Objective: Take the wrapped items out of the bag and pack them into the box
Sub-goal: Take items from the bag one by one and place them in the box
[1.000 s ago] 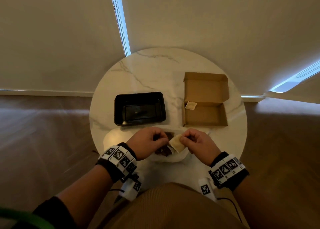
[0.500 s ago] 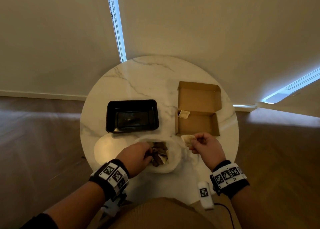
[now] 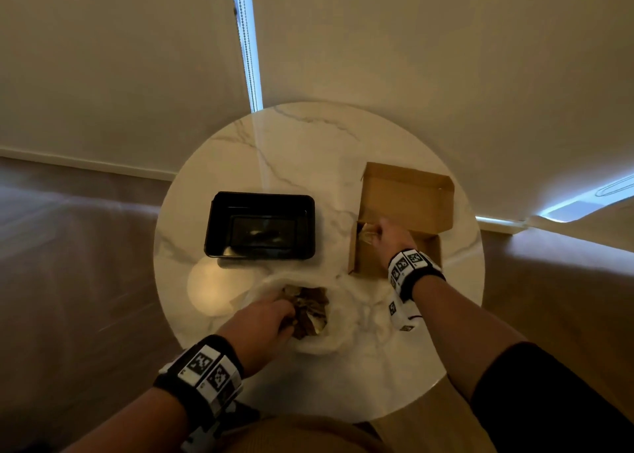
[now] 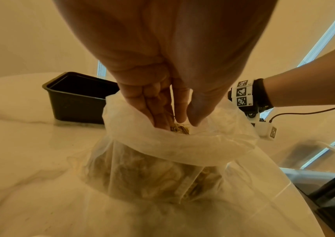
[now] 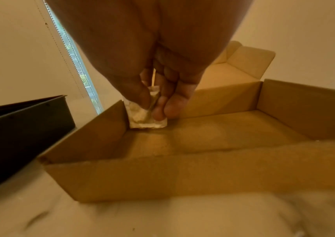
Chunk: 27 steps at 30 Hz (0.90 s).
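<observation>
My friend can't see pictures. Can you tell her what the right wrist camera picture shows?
A right hand pinches a small pale wrapped item in the far left corner of an open brown cardboard box. The box sits on a white table, with a black tray to its left.

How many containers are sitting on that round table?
3: the black tray at left, the open cardboard box at right, and the plastic bag nearest the person. None seems hidden.

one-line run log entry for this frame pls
right hand: pinches wrapped item in box far-left corner | left hand: fingers in bag | black tray: untouched
</observation>
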Motion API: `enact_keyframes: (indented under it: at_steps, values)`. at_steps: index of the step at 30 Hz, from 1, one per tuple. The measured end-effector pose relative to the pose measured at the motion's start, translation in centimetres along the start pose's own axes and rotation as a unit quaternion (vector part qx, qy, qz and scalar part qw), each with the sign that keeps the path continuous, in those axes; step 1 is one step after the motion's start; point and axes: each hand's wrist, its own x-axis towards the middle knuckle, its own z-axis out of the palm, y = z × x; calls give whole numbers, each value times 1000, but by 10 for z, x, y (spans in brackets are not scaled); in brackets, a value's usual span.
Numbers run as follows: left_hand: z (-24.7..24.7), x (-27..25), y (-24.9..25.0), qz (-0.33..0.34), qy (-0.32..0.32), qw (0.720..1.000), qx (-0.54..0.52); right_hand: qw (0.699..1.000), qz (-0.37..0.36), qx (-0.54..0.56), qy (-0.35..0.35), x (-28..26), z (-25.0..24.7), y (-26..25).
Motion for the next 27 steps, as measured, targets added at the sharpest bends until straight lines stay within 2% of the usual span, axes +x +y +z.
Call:
enact_keyframes:
  at_steps: [5, 8, 10, 15, 20, 27]
  values:
    - [-1, 4, 4, -9, 26, 1000, 10, 1000, -3, 21, 14, 11, 6, -3]
    - [1, 4, 9, -16, 64, 996, 56, 999, -4, 37, 29, 8, 8, -5]
    - [3, 6, 13, 5, 68, 993, 92, 998, 0, 56, 34, 5, 7, -4]
    - [11, 23, 26, 108, 0, 978, 176, 995, -19, 88, 45, -9, 2, 2]
    - [18, 41, 31, 125, -24, 968, 219, 991, -52, 104, 61, -44, 0, 9]
    - [27, 53, 24, 138, -65, 961, 230, 985, -89, 143, 34, -112, 16, 8]
